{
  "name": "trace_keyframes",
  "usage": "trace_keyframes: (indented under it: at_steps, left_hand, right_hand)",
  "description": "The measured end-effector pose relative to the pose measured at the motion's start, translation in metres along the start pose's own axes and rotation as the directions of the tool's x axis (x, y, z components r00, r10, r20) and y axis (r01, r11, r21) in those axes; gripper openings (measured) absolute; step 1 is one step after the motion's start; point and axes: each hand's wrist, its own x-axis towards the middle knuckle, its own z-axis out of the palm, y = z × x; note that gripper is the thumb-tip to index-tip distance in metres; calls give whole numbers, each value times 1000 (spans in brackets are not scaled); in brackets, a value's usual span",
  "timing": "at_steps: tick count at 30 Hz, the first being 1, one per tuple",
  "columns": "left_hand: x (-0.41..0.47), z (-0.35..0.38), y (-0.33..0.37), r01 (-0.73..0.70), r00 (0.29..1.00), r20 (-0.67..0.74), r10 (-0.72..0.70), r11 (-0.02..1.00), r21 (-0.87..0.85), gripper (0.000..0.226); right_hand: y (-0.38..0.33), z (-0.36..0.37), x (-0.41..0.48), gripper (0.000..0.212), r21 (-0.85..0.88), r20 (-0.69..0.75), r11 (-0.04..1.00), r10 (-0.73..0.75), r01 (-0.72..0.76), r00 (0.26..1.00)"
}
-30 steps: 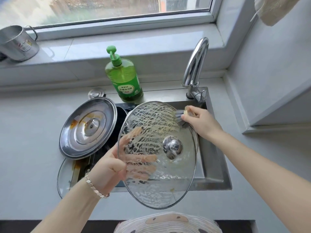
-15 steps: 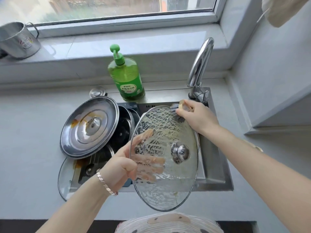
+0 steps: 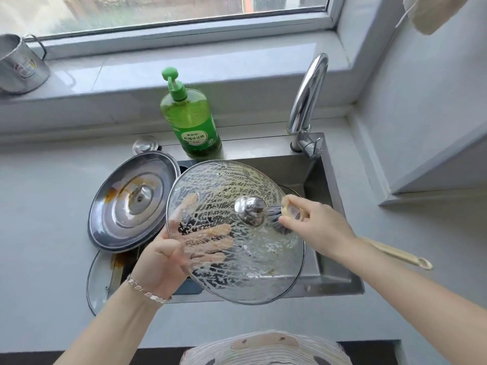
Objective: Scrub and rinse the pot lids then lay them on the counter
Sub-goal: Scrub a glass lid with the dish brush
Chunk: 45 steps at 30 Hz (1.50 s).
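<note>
Glass lid is held tilted over the sink, its domed top and steel knob facing up, streaked all over with pale soap suds. The left hand clamps it at the near-left rim: the thumb lies on top of the glass and the fingers are spread flat under it, showing through the glass. A bracelet sits on that wrist.

The right hand is closed round the head end of a dish brush, pinching it between thumb and fingers. The dark bristles press on the lid's top just right of the knob. The brush's pale wooden handle runs back to the right, beneath the forearm, and ends in a small loop.

To the left, a steel lid leans on the sink's left edge, rim half over the counter, with brown stains on its surface. Another glass lid lies partly under it at the near-left corner of the sink, also stained brown. Dark cookware sits in the basin beneath the lids, mostly hidden.

On the far ledge of the sink stands a green soap bottle with a pump top, and a curved chrome faucet rises at the far right. A small round metal piece lies on the counter left of the bottle. A metal mug stands on the windowsill at far left, and a pale cloth hangs at the upper right.
</note>
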Motion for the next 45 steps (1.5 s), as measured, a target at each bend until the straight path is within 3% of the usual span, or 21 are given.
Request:
trace_keyframes:
  at_steps: [4,9,13,16,18,22,26,27,31,36,40,42,45]
  left_hand:
    - [2,1,-3,-40,996,82,44,998,-44,103]
    - [0,7,-1,-11,996,84,15,999,-44,109]
    - [-3,14,0,-26,999,-45,27,1000,3,116]
    - [0,19,-2,-11,998,-55,12,1000,25,101]
    - [0,17,-2,12,998,-62,-11,1000,25,112]
    - [3,20,-2,2,997,-80,-1,1000,13,125]
    - [8,18,-3,-7,995,-102,5,1000,-18,109]
    - [8,17,-2,0,995,-97,-1,1000,-12,107]
    - [6,21,0,8,999,-49,-8,1000,-3,100]
    - [11,15,5,-16,1000,-11,16,999,-37,113]
    - [13,19,6,-38,999,-25,38,999,-8,113]
    - [15,21,6,-68,997,-47,68,998,14,111]
    - [15,22,6,-53,997,-61,54,998,16,108]
  right_hand:
    - [7,-12,13,6,60,-71,992,118,-114,990]
    - [-7,1,-11,4,23,10,998,-60,59,998]
    - [20,-4,4,8,80,-70,986,155,-149,985]
    - [1,10,-11,5,35,-19,998,-45,46,999]
    - [-7,13,-18,7,24,-22,995,-97,98,995]
    - [10,10,-6,14,53,-85,991,126,-121,988]
    - [-16,27,-33,6,82,-20,989,-120,121,993]
    - [-14,27,-33,6,83,-13,990,-113,114,993]
    - [9,23,-15,14,155,-38,977,157,-150,987]
    - [-10,27,-32,10,113,-4,988,-102,102,995]
    - [7,21,-23,9,132,-97,989,84,-71,992]
    - [-5,31,-35,8,78,-79,996,-46,52,996]
    - [-16,42,-53,23,-41,-93,966,-256,253,962]
